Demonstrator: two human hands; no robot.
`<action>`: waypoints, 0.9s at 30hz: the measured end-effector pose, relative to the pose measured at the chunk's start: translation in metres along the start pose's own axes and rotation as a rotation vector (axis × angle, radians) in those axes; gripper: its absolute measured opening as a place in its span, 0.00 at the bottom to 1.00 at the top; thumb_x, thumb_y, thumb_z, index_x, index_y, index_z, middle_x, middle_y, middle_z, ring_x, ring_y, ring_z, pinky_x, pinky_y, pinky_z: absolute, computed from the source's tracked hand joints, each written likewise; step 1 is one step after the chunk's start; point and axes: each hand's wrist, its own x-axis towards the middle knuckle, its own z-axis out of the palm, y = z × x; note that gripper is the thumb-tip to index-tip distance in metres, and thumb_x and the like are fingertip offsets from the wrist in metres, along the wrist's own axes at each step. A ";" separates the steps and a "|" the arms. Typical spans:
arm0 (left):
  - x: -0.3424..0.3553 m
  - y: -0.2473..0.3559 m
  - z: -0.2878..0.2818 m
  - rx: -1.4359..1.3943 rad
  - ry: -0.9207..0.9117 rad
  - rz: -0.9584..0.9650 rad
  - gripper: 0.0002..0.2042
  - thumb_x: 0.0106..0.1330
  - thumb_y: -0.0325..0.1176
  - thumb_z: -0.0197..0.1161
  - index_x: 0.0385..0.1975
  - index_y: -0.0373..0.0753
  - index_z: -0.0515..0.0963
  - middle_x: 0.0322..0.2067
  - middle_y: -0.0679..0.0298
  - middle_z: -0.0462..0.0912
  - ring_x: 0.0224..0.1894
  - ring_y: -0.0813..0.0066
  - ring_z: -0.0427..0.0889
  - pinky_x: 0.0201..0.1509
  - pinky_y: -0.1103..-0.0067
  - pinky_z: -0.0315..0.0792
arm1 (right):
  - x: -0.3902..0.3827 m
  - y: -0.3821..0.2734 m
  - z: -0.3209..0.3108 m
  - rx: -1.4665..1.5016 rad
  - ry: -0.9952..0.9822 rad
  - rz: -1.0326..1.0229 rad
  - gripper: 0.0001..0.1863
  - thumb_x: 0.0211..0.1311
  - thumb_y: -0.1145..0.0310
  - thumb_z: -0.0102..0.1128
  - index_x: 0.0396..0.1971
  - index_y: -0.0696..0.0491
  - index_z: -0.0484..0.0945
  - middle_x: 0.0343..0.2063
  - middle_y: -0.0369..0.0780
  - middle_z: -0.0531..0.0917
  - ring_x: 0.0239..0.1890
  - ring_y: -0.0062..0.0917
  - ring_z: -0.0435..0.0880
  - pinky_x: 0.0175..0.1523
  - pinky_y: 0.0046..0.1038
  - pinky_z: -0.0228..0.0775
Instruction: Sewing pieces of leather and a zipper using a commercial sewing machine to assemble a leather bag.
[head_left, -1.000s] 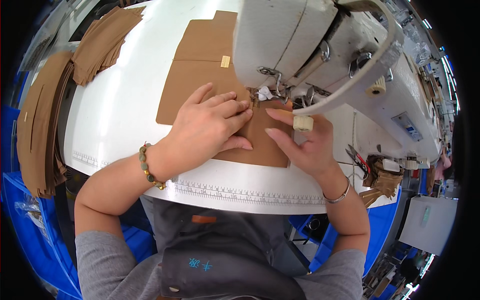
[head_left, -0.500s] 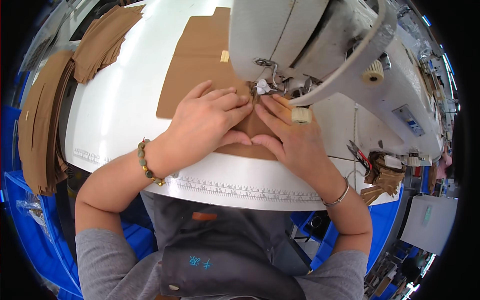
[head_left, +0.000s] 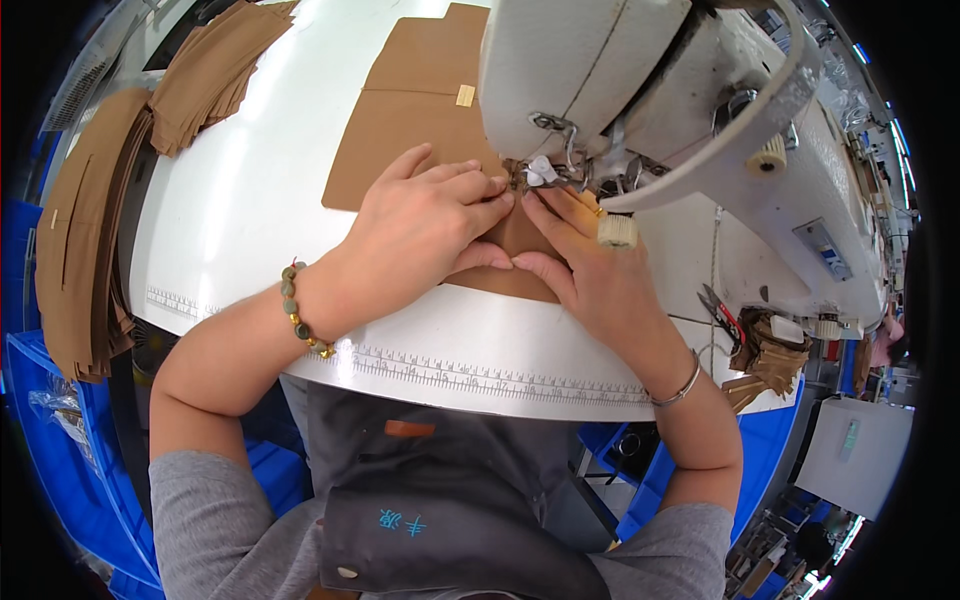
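Note:
A brown fabric panel [head_left: 390,130] with a small pale tab [head_left: 465,95] lies under the white sewing machine [head_left: 630,70]. My left hand [head_left: 420,235] rests on it, fingers laid out toward the presser foot [head_left: 540,175]. My right hand [head_left: 580,260] lies on the panel just right of the needle area, fingers stretched forward and partly behind a cream knob. The two thumb tips nearly meet on the fabric below the foot. The needle itself is too small to make out.
Stacks of brown pieces [head_left: 90,230] line the table's left [head_left: 200,240]. Red-handled snips [head_left: 722,315] lie at the right beside a pile of brown scraps [head_left: 770,355]. Blue bins [head_left: 40,420] stand below the table edge, and a grey box [head_left: 850,455] is farther right.
My right hand has come down onto the fabric and its thumb has moved toward the left one. The panel and both hands have shifted forward, away from me.

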 end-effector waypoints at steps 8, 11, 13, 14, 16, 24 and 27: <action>0.000 -0.001 0.001 0.038 -0.028 0.017 0.24 0.63 0.50 0.68 0.53 0.40 0.86 0.53 0.66 0.86 0.61 0.68 0.80 0.69 0.59 0.69 | 0.003 -0.001 -0.003 -0.028 -0.021 0.022 0.29 0.63 0.54 0.70 0.61 0.53 0.82 0.56 0.44 0.85 0.58 0.41 0.84 0.65 0.44 0.72; -0.001 -0.002 0.002 0.047 -0.018 0.027 0.24 0.64 0.50 0.67 0.54 0.40 0.86 0.54 0.66 0.85 0.62 0.68 0.80 0.70 0.59 0.69 | 0.000 0.000 -0.005 -0.047 -0.070 0.059 0.28 0.66 0.53 0.69 0.63 0.51 0.81 0.59 0.44 0.84 0.60 0.42 0.84 0.60 0.39 0.79; -0.001 -0.002 0.003 0.052 -0.018 0.030 0.24 0.64 0.50 0.67 0.54 0.40 0.86 0.54 0.66 0.85 0.62 0.67 0.80 0.70 0.58 0.69 | 0.000 0.000 -0.005 -0.046 -0.074 0.071 0.28 0.66 0.53 0.69 0.63 0.50 0.81 0.59 0.44 0.84 0.59 0.42 0.84 0.60 0.38 0.79; -0.001 -0.002 0.004 0.060 -0.016 0.031 0.24 0.64 0.50 0.67 0.54 0.40 0.86 0.55 0.66 0.85 0.62 0.67 0.80 0.70 0.58 0.69 | 0.001 0.000 -0.006 -0.044 -0.077 0.073 0.29 0.66 0.53 0.69 0.63 0.50 0.81 0.59 0.44 0.84 0.59 0.42 0.84 0.60 0.38 0.78; -0.001 -0.002 0.005 0.058 -0.009 0.037 0.24 0.64 0.51 0.67 0.53 0.40 0.86 0.55 0.65 0.85 0.62 0.67 0.80 0.70 0.58 0.69 | 0.006 -0.001 -0.006 -0.042 -0.081 0.075 0.29 0.66 0.53 0.69 0.63 0.50 0.81 0.59 0.44 0.84 0.59 0.42 0.84 0.61 0.38 0.78; -0.004 0.003 0.006 -0.011 -0.005 -0.007 0.27 0.62 0.53 0.69 0.54 0.40 0.85 0.57 0.61 0.83 0.65 0.62 0.79 0.71 0.57 0.69 | -0.039 -0.003 -0.071 -0.396 -0.037 -0.059 0.17 0.61 0.54 0.73 0.44 0.49 0.88 0.35 0.35 0.87 0.38 0.32 0.85 0.52 0.38 0.77; -0.005 0.002 0.008 -0.058 -0.002 0.001 0.28 0.62 0.53 0.70 0.55 0.38 0.84 0.57 0.61 0.82 0.65 0.61 0.79 0.70 0.60 0.70 | -0.091 0.069 -0.180 -0.573 0.680 0.276 0.12 0.76 0.63 0.61 0.43 0.54 0.88 0.32 0.38 0.90 0.33 0.25 0.87 0.43 0.27 0.80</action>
